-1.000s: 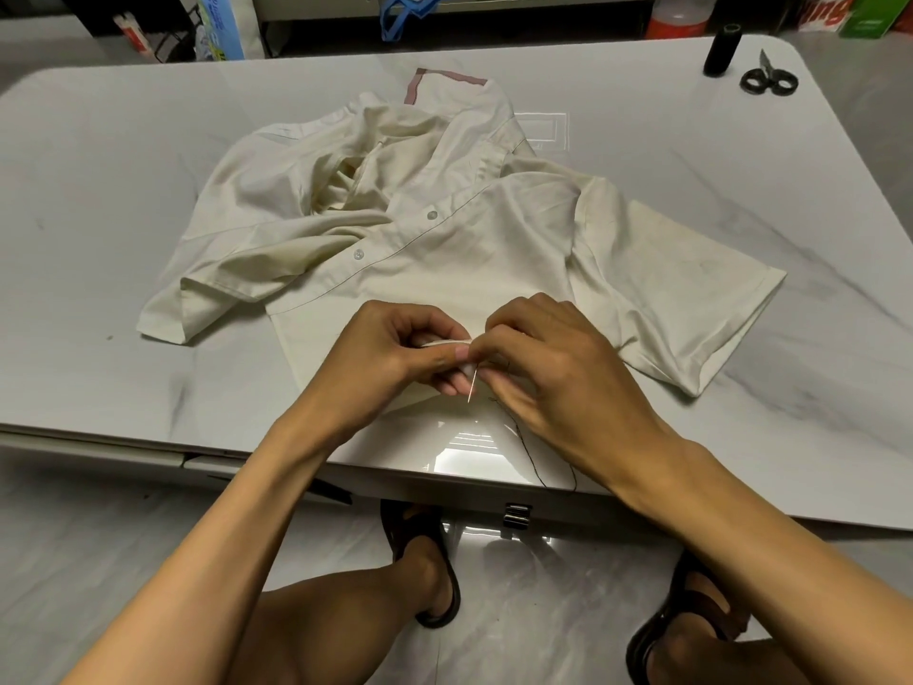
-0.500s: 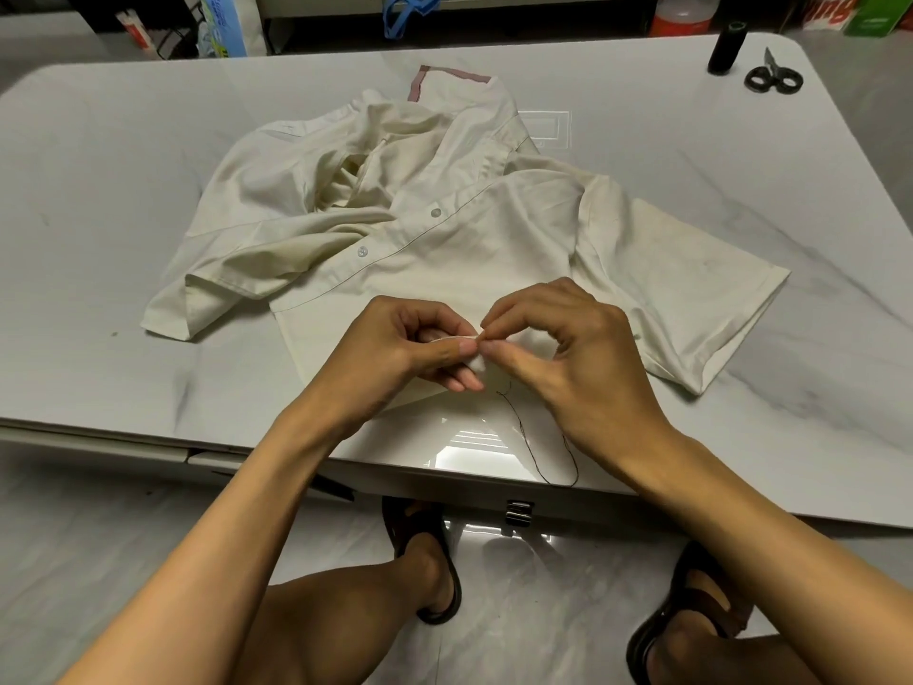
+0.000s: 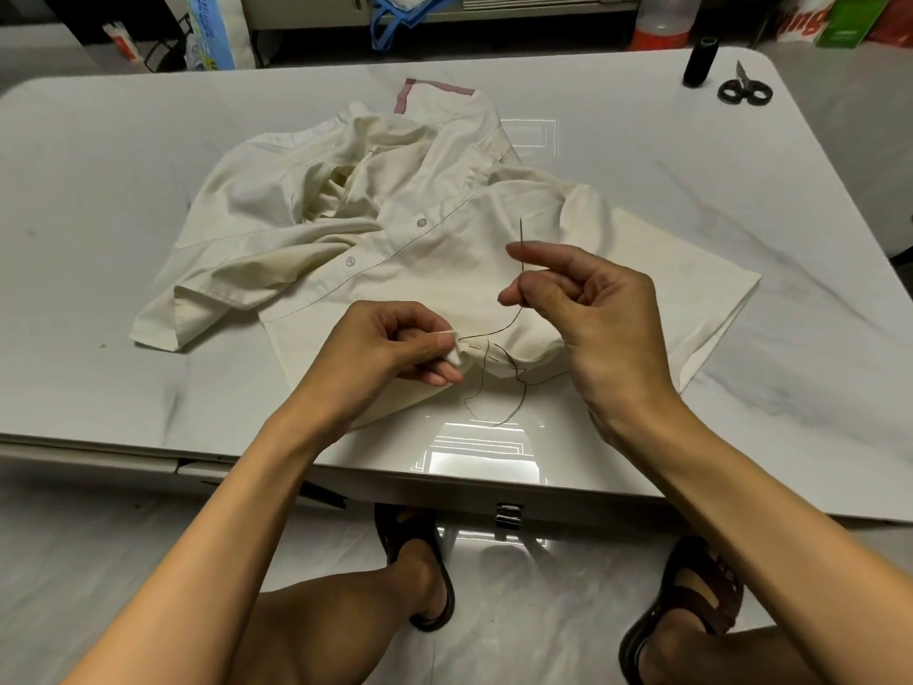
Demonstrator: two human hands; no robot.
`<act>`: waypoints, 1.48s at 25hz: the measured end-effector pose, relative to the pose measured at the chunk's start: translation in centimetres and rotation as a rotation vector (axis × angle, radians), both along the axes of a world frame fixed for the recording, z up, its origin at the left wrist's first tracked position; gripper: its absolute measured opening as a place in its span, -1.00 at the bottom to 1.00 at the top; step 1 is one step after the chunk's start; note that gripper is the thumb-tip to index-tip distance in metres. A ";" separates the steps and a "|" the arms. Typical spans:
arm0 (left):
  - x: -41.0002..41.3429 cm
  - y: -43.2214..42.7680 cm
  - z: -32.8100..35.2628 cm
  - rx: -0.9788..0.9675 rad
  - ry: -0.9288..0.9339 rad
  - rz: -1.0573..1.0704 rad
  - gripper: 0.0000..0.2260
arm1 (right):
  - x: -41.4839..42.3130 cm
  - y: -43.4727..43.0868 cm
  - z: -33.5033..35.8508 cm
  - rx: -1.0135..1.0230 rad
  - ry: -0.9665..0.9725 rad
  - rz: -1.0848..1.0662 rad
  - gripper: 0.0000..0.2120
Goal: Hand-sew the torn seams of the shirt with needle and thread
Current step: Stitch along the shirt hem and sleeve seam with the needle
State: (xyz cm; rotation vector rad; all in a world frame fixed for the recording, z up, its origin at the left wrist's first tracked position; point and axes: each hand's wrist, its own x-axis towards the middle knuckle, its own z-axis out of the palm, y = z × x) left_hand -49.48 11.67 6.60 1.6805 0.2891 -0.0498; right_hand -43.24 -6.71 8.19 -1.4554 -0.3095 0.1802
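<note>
I'm now pulling the needle [image 3: 521,234] up off the seam [image 3: 477,346] w/ R hand [image 3: 588,309] pinching it, drawing thread [image 3: 494,331] thru while L hand [image 3: 395,343] is gripping the shirt [image 3: 444,190] edge, so this stitch is prob nearly seated.

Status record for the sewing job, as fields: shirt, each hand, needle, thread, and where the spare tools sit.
shirt: cream, crumpled, on the table
left hand: pinches the shirt's near edge
right hand: raised, pinches the needle, which points up and away
thread: dark, runs from the right hand's grip to the pinched edge, with slack looped on the table
spool, scissors: far right corner, away from both hands
</note>
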 end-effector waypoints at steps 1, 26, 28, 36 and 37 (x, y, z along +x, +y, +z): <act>0.0 0.0 0.0 -0.001 0.004 -0.002 -0.93 | 0.0 0.0 0.2 0.013 0.006 -0.003 -0.85; 1.3 0.2 -4.7 0.024 0.031 0.373 -0.92 | -5.9 -9.6 10.3 -0.028 0.585 0.796 -0.92; 1.5 0.1 -4.9 0.053 0.034 0.401 -0.93 | -5.7 -10.1 10.3 0.001 0.643 0.883 -0.89; 1.2 0.2 -4.8 0.051 -0.018 0.379 -0.92 | -5.7 -9.0 7.3 -0.159 0.504 0.762 -0.88; 0.9 0.3 -4.7 0.061 -0.041 0.358 -0.91 | -5.7 -8.1 6.1 -0.210 0.423 0.651 -0.87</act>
